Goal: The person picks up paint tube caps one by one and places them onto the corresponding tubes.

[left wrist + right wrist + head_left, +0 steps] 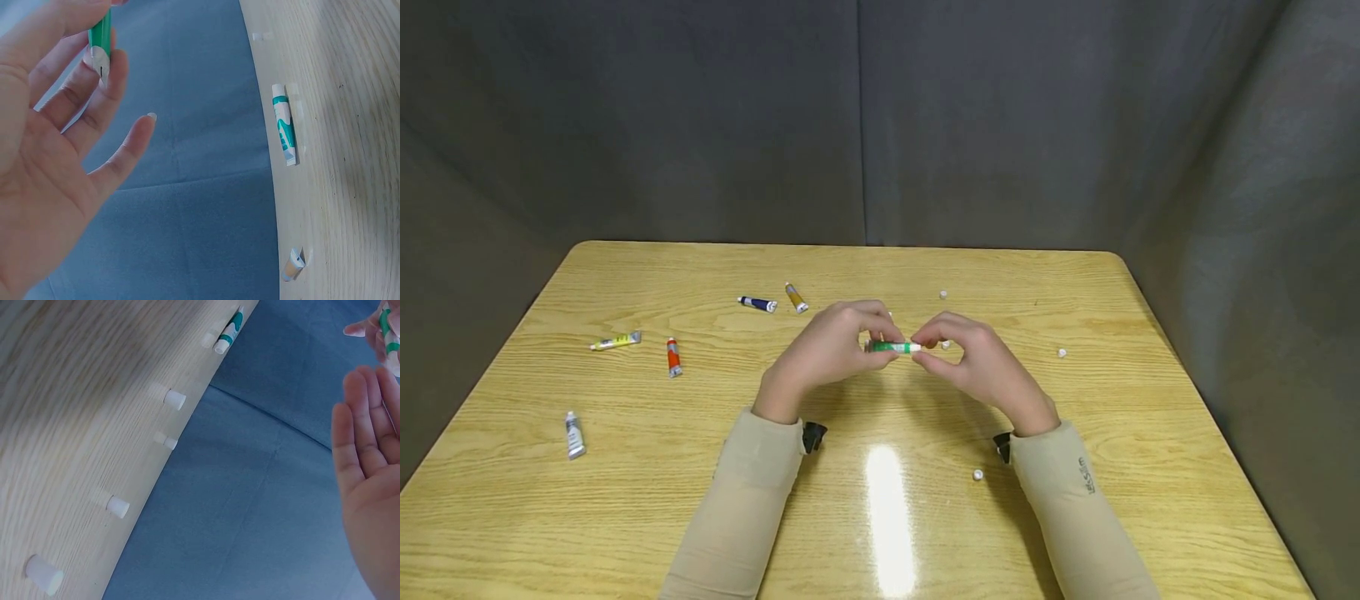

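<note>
My left hand point(838, 343) pinches a small green paint tube point(891, 347) by its crimped end, holding it level above the table. At the tube's other end, the thumb and forefinger of my right hand point(981, 358) pinch the white cap point(915, 347). In the left wrist view the tube's flat silvery tail point(100, 61) sticks out below the thumb, and the little finger is spread away. The right wrist view shows the other fingers of the right hand point(375, 444) extended; its pinching fingertips are partly cut off there.
A teal-and-white tube point(284, 125) lies beyond the hands. To the left lie blue point(757, 304), ochre point(796, 297), yellow point(616, 341), red point(673, 357) and whitish tubes point(575, 435). Several loose white caps stand rightward, including a far cap point(943, 294), a right cap point(1062, 353) and a near cap point(977, 475).
</note>
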### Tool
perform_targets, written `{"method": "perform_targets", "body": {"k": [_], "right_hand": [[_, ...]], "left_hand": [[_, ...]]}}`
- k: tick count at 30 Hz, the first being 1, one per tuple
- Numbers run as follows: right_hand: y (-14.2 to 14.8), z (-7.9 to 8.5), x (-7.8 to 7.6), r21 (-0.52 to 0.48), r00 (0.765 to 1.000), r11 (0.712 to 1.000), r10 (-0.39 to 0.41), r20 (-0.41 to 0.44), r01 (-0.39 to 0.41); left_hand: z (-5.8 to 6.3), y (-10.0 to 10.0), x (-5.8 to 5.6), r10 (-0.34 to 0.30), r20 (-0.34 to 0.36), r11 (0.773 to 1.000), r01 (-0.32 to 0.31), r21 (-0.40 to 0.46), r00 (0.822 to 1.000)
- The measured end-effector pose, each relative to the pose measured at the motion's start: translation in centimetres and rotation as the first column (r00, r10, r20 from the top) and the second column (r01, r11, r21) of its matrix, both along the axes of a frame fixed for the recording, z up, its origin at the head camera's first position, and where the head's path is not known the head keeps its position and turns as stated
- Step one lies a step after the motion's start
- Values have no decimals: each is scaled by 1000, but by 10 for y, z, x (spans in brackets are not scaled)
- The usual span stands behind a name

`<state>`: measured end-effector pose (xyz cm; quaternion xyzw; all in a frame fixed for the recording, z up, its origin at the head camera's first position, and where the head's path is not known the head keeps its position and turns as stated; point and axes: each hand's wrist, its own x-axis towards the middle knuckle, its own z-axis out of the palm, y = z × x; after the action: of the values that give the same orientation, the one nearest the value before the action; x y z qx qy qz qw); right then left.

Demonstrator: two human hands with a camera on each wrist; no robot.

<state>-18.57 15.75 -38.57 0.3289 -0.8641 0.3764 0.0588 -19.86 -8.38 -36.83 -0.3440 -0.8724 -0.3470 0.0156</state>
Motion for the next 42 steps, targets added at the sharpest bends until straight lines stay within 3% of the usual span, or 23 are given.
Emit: {"method": "perform_targets", "body": {"k": [14,42], "right_hand": [[-2,1,0,-12,999,1000,-3,-32,3],[-3,0,1,-2,998,1000,3,-69,-3]], "left_hand": [[2,-3,1,31,34,999,-31,23,999],[2,0,2,14,-14,1000,-15,-6,1000]]}}
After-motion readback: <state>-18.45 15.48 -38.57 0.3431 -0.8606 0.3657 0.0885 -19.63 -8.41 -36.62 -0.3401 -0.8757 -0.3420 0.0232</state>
